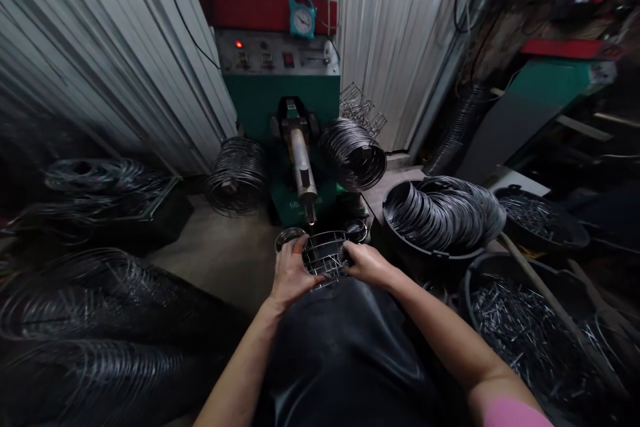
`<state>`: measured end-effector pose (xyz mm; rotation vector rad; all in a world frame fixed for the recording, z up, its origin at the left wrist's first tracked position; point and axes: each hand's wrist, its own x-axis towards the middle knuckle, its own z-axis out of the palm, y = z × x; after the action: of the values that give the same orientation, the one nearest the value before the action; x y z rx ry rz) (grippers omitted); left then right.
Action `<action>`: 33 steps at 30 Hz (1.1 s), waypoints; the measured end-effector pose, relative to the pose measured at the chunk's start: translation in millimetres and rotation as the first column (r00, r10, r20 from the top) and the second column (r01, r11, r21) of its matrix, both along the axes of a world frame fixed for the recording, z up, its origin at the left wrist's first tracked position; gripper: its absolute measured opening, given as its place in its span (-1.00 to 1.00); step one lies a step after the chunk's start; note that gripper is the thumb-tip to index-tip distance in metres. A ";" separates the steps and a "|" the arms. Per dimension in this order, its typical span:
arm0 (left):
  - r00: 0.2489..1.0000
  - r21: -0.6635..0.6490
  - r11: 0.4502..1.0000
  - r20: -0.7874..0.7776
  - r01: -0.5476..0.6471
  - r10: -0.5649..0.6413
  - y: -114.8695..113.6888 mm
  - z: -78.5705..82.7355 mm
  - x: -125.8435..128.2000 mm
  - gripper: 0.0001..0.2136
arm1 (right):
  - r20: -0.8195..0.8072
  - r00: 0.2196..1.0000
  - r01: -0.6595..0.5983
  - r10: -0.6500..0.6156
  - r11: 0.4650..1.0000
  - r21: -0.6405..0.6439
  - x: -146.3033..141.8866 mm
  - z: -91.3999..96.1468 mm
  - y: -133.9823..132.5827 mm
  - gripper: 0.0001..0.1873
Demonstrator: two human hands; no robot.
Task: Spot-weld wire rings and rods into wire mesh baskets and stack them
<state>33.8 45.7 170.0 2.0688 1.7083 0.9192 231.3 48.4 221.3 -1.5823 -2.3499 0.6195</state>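
Observation:
A small round wire basket (325, 255) rests at my knees, just below the tip of a green welding machine's arm (303, 170). My left hand (290, 273) grips its left rim with fingers curled over the wire. My right hand (367, 263) holds the right rim the same way. A dark apron (345, 353) covers my lap beneath the basket.
The green and red machine (277, 60) with a small clock (303, 17) stands ahead. Wire coils (237, 175) hang on both sides of it. A black tub of wire rings (440, 213) and tubs of short wire pieces (525, 333) sit at right. Finished wire frames (90, 307) pile at left.

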 end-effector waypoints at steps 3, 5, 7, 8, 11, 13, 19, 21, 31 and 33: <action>1.000 0.008 1.000 -0.024 -0.006 0.006 0.6 1.7 0.0 -0.17 | -0.003 1.000 0.021 -0.021 0.999 0.049 -10.2 -9.1 0.4 -0.85; 0.999 0.002 1.000 -0.037 -0.013 0.013 1.1 3.3 -1.2 -0.19 | -0.031 0.999 0.017 -0.014 0.996 0.088 -12.8 -17.6 -4.1 -0.85; 0.999 -0.013 1.000 -0.051 -0.009 0.009 1.3 4.7 -2.3 -0.20 | -0.055 0.998 -0.014 0.021 0.992 0.125 -12.9 -24.8 -8.9 -0.84; 0.998 -0.022 1.000 -0.058 -0.003 0.002 1.2 5.1 -2.5 -0.20 | -0.058 0.998 -0.031 0.040 0.990 0.141 -12.5 -27.5 -10.4 -0.83; 0.997 -0.036 0.999 -0.079 0.020 -0.023 0.2 5.1 -1.0 -0.19 | -0.058 0.997 -0.037 0.047 0.986 0.164 -11.6 -33.9 -11.3 -0.80; 0.995 -0.034 0.999 -0.090 0.039 -0.042 -0.9 4.8 1.2 -0.18 | -0.122 0.992 0.003 0.015 0.989 0.145 -11.7 -38.3 -10.0 -0.79; 0.995 -0.073 0.996 -0.084 0.041 -0.047 -2.1 5.7 2.7 -0.18 | -0.446 0.894 -0.060 0.045 0.998 -0.021 -6.9 -46.1 -6.0 -0.76; 0.996 -0.079 0.996 -0.071 0.039 -0.045 -1.6 5.4 0.2 -0.17 | -0.432 0.890 -0.168 0.146 0.986 -0.011 -3.0 -42.2 -4.8 -0.75; 0.999 -0.108 0.993 0.022 0.035 -0.033 2.9 -3.2 -12.2 -0.16 | -0.245 0.925 -0.284 0.290 0.957 0.061 -9.2 -36.2 3.1 -0.77; 0.999 -0.099 0.994 0.032 0.035 -0.032 5.3 -6.9 -14.5 -0.17 | -0.236 0.925 -0.288 0.299 0.954 0.081 -12.4 -38.5 5.9 -0.78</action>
<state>19.3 51.0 163.1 2.0027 1.6638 0.8332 218.9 54.3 182.7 -1.0687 -2.4056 0.7700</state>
